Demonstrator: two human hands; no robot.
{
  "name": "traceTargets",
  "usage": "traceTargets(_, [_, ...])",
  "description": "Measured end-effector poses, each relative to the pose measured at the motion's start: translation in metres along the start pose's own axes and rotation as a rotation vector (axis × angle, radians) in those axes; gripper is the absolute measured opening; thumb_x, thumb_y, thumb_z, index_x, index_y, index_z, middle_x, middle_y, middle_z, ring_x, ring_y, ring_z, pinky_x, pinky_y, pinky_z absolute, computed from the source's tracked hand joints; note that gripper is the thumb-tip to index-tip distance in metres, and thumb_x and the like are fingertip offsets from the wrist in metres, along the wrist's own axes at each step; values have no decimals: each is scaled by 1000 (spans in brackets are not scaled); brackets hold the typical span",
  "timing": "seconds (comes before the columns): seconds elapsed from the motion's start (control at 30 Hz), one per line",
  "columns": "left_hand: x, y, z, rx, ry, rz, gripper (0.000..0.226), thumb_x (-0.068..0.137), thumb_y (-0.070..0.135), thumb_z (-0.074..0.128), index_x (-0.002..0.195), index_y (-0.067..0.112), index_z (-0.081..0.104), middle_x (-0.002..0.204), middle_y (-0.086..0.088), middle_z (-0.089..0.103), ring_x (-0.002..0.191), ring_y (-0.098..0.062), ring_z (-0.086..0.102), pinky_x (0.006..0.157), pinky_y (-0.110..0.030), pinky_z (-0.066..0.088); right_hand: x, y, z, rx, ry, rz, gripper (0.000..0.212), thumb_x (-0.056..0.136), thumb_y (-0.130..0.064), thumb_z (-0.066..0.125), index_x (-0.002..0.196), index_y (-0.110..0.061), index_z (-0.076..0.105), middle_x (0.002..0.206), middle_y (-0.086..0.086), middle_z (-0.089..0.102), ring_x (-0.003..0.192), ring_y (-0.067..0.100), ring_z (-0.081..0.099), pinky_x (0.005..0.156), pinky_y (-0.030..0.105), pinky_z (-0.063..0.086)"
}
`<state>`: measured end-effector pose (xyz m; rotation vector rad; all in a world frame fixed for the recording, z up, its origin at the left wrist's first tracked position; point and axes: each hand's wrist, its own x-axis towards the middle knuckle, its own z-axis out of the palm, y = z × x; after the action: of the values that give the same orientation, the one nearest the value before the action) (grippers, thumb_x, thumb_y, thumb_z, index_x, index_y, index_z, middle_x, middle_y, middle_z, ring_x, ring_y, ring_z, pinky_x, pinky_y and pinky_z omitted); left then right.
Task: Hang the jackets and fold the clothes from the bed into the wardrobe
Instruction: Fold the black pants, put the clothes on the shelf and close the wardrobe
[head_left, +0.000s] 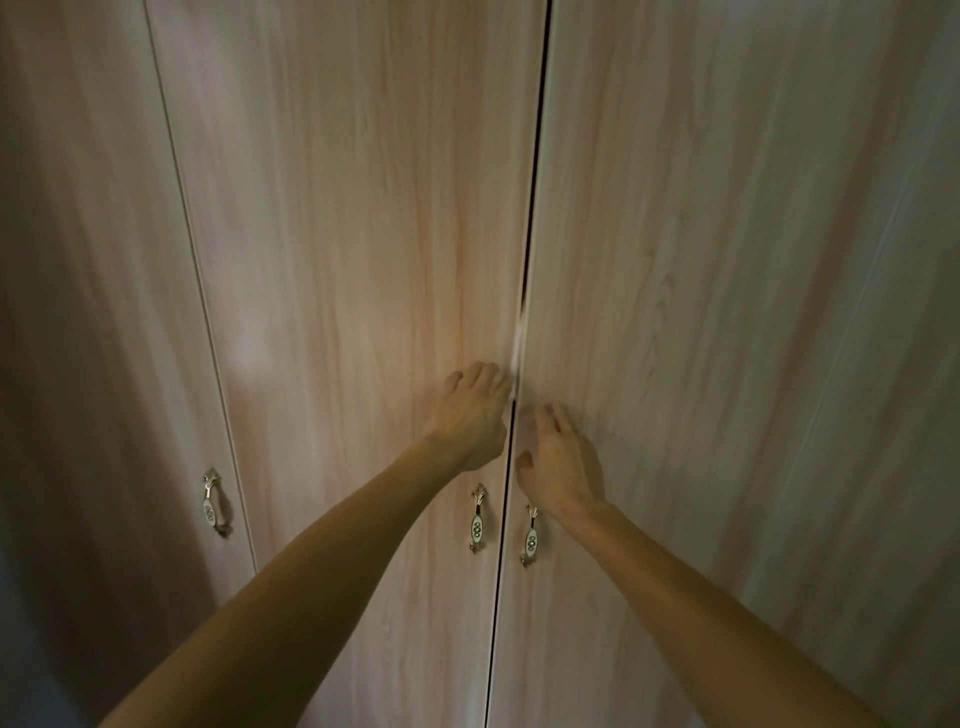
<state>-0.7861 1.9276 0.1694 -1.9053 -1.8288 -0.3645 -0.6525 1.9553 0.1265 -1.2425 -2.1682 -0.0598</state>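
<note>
The light wood-grain wardrobe fills the view. Its middle door (353, 260) and right door (727, 260) meet at a narrow dark gap, where a thin pale strip shows just above my hands. My left hand (470, 415) lies against the middle door's edge, fingers curled toward the gap. My right hand (558, 460) rests flat on the right door beside the gap, fingers spread. Neither hand holds a handle. No jackets, clothes or bed are in view.
Two ornate metal handles (478, 519) (531, 535) hang below my hands on either side of the gap. A third handle (214, 503) sits on the left door (88, 312), which looks closed. The lower left corner is dark.
</note>
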Motion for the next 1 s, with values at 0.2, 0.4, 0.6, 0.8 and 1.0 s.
traceTargets(0.2, [2, -2, 9, 23, -19, 15, 67, 86, 21, 51, 146, 10, 25, 148, -10, 30, 137, -26, 24, 112, -41, 22, -33, 19, 13, 5, -76, 117, 40, 89, -21, 51, 129, -16, 49, 124, 5, 54, 108, 26, 57, 84, 32, 45])
traceTargets(0.4, [-9, -2, 23, 36, -32, 28, 74, 83, 20, 51, 148, 8, 18, 156, -11, 16, 143, -27, 12, 115, -44, 19, -79, 36, 62, -105, -183, 192, 30, 96, -31, 42, 117, -17, 58, 98, 7, 63, 87, 24, 62, 69, 30, 44])
traceTargets(0.6, [-21, 5, 42, -17, -44, 9, 77, 79, 14, 50, 148, 5, 19, 154, -15, 18, 143, -31, 13, 114, -46, 20, -83, 28, 95, -172, -196, 278, 38, 95, -32, 42, 130, -21, 51, 92, 4, 65, 84, 21, 63, 64, 27, 36])
traceTargets(0.8, [-21, -2, 48, -10, -10, 33, 76, 74, 12, 56, 143, -1, 28, 149, -19, 29, 139, -35, 23, 109, -49, 27, -74, 26, 110, -173, -213, 393, 33, 97, -35, 40, 114, -18, 62, 90, 4, 67, 83, 20, 65, 63, 27, 40])
traceTargets(1.0, [-11, -1, 43, 41, -14, 46, 74, 85, 18, 44, 150, 5, 11, 159, -14, 0, 146, -32, -4, 116, -47, 4, -65, 37, 108, -169, -194, 346, 38, 98, -40, 37, 135, -34, 45, 88, 3, 67, 82, 22, 63, 63, 26, 39])
